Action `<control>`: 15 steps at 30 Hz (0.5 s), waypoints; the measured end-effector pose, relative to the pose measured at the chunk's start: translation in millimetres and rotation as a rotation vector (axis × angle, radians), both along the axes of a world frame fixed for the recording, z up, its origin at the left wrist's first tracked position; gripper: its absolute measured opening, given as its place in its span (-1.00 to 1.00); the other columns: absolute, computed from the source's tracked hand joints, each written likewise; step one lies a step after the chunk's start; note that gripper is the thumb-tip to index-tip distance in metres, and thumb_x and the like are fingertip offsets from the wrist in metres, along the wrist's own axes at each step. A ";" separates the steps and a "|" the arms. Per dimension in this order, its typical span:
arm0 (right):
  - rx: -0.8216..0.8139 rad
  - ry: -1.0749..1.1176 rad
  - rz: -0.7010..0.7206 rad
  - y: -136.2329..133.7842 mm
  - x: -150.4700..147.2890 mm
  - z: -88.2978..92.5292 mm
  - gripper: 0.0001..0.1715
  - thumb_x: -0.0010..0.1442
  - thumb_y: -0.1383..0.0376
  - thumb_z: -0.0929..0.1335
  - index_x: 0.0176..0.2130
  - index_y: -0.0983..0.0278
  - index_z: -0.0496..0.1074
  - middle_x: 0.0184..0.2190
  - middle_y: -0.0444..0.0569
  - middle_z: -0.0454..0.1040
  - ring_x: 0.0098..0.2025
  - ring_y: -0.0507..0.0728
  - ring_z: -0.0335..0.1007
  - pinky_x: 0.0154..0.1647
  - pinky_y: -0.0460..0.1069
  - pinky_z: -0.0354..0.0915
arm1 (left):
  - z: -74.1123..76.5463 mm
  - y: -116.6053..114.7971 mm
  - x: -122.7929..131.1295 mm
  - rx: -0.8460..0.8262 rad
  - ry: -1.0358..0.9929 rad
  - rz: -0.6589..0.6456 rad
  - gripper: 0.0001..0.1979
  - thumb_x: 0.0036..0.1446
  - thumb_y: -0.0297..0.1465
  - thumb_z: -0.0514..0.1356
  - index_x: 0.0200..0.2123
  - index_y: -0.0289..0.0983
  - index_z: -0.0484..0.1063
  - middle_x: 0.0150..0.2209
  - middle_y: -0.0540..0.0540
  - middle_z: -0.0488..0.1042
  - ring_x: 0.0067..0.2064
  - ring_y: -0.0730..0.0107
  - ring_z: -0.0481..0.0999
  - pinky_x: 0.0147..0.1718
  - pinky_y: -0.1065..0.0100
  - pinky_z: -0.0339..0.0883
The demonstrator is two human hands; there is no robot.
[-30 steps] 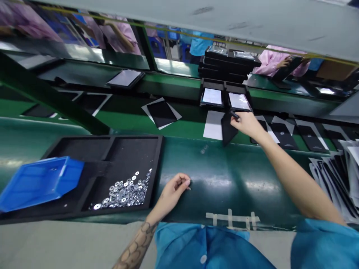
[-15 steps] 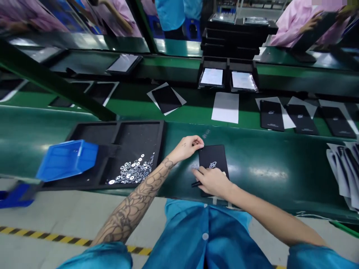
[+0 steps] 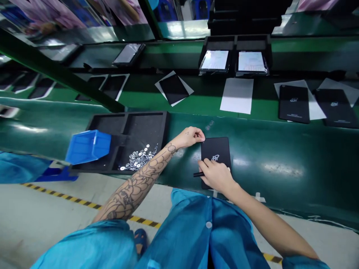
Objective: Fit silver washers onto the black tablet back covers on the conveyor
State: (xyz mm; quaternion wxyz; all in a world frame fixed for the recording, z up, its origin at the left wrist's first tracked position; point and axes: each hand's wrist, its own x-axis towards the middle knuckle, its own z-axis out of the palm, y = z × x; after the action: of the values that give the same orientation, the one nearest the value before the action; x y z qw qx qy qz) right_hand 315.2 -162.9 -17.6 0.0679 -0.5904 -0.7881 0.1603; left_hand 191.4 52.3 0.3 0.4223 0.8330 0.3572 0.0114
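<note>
On a green conveyor belt (image 3: 269, 175) in a factory, a black tablet back panel (image 3: 215, 147) lies under the right hand (image 3: 215, 175), which pinches a black pen (image 3: 198, 174); the loosely curled left hand (image 3: 189, 137) touches the panel's far left corner.

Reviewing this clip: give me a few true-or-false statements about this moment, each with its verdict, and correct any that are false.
1. The right hand rests on a black panel, holding a black pen-like tool. True.
2. The tattooed forearm belongs to the right arm. False: it is the left arm.
3. The left hand touches the panel's top left corner in the head view. True.
4. The metal washers lie in the blue plastic bin. False: they lie in the black foam tray, beside the bin.
5. The panel lies on a white sheet. False: it lies on the green conveyor belt.
</note>
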 end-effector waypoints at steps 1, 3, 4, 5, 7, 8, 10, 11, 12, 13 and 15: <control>-0.006 0.004 0.001 -0.1 0.3 -0.5 -0.67 0.53 0.22 0.30 0.21 0.25 0.39 -0.03 0.10 0.58 -0.09 0.21 0.60 -0.35 0.02 0.29 | 0.3 0.0 0.4 0.007 0.011 -0.009 -0.85 0.21 -0.31 0.35 -0.26 -0.27 0.65 -0.28 -0.12 0.67 -0.28 0.30 0.56 -0.24 0.34 0.37; -0.014 0.012 0.001 -0.3 0.9 -1.1 -0.63 0.53 0.21 0.30 0.24 0.25 0.39 -0.03 0.11 0.58 -0.08 0.21 0.60 -0.34 0.01 0.30 | -0.7 1.2 1.3 0.021 0.036 -0.034 -0.86 0.21 -0.31 0.35 -0.27 -0.26 0.62 -0.26 -0.11 0.64 -0.26 0.30 0.56 -0.22 0.34 0.37; -0.015 0.017 0.001 -0.4 1.2 -1.3 -0.62 0.53 0.20 0.30 0.25 0.25 0.38 -0.03 0.11 0.58 -0.08 0.21 0.60 -0.33 0.01 0.30 | -1.9 3.1 2.0 0.029 0.051 -0.048 -0.86 0.21 -0.30 0.36 -0.28 -0.26 0.60 -0.25 -0.10 0.62 -0.26 0.30 0.55 -0.21 0.35 0.37; -0.015 0.021 0.000 -0.4 1.4 -1.4 -0.61 0.53 0.20 0.30 0.26 0.25 0.38 -0.02 0.11 0.59 -0.08 0.21 0.60 -0.33 0.01 0.30 | -3.4 6.4 3.2 0.038 0.068 -0.061 -0.84 0.18 -0.28 0.39 -0.29 -0.25 0.58 -0.24 -0.09 0.59 -0.26 0.31 0.53 -0.21 0.35 0.37; -0.018 0.028 -0.002 -0.4 1.9 -1.4 -0.59 0.53 0.20 0.30 0.28 0.24 0.38 -0.02 0.12 0.59 -0.07 0.21 0.60 -0.34 0.01 0.29 | -7.2 17.4 7.9 0.051 0.107 -0.078 -0.75 0.09 -0.24 0.48 -0.30 -0.24 0.54 -0.22 -0.07 0.51 -0.28 0.33 0.47 -0.23 0.36 0.35; -0.020 0.029 -0.003 -0.3 2.3 -1.2 -0.59 0.54 0.20 0.30 0.28 0.24 0.38 -0.01 0.12 0.59 -0.08 0.21 0.60 -0.35 0.02 0.28 | -9.1 25.0 11.9 0.053 0.125 -0.079 -0.68 0.02 -0.22 0.53 -0.31 -0.24 0.52 -0.21 -0.06 0.47 -0.30 0.35 0.44 -0.23 0.36 0.34; -0.023 0.028 -0.009 -0.2 3.0 -0.7 -0.61 0.55 0.20 0.28 0.26 0.23 0.41 -0.02 0.11 0.59 -0.09 0.20 0.60 -0.37 0.01 0.24 | -11.7 42.4 23.5 0.045 0.176 -0.105 -0.55 -0.12 -0.19 0.61 -0.32 -0.24 0.49 -0.17 -0.05 0.40 -0.31 0.37 0.39 -0.20 0.34 0.35; -0.022 0.027 -0.013 0.0 3.3 -0.4 -0.62 0.55 0.20 0.26 0.25 0.22 0.43 -0.03 0.10 0.59 -0.10 0.19 0.59 -0.38 0.01 0.22 | -12.3 51.1 30.9 0.041 0.203 -0.147 -0.51 -0.18 -0.17 0.64 -0.34 -0.25 0.48 -0.15 -0.05 0.37 -0.29 0.37 0.38 -0.16 0.32 0.36; -0.020 0.026 -0.016 0.3 3.5 -0.2 -0.63 0.56 0.21 0.24 0.23 0.21 0.44 -0.04 0.09 0.60 -0.11 0.19 0.59 -0.39 0.01 0.19 | -12.5 59.1 39.3 0.046 0.223 -0.214 -0.48 -0.21 -0.17 0.66 -0.35 -0.25 0.47 -0.12 -0.06 0.35 -0.26 0.36 0.37 -0.11 0.29 0.36; -0.016 0.025 -0.020 0.7 3.4 -0.3 -0.63 0.57 0.21 0.22 0.21 0.21 0.46 -0.06 0.08 0.60 -0.12 0.18 0.59 -0.39 0.01 0.16 | -12.4 65.5 48.4 0.063 0.234 -0.304 -0.48 -0.23 -0.18 0.66 -0.35 -0.26 0.47 -0.09 -0.08 0.34 -0.22 0.33 0.36 -0.05 0.25 0.35; -0.010 0.027 -0.030 1.3 2.1 -1.2 -0.64 0.57 0.22 0.21 0.16 0.20 0.50 -0.09 0.08 0.61 -0.15 0.18 0.58 -0.40 0.01 0.11 | -12.8 71.7 68.0 0.127 0.231 -0.523 -0.50 -0.27 -0.25 0.67 -0.36 -0.25 0.48 -0.01 -0.11 0.33 -0.11 0.22 0.34 0.06 0.15 0.31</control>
State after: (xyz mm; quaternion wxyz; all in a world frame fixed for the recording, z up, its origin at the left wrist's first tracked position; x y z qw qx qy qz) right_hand 317.4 -161.6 -18.8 0.0779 -0.6004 -0.7772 0.1714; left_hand 259.4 124.1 -12.5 0.3144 0.9174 0.1744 -0.1705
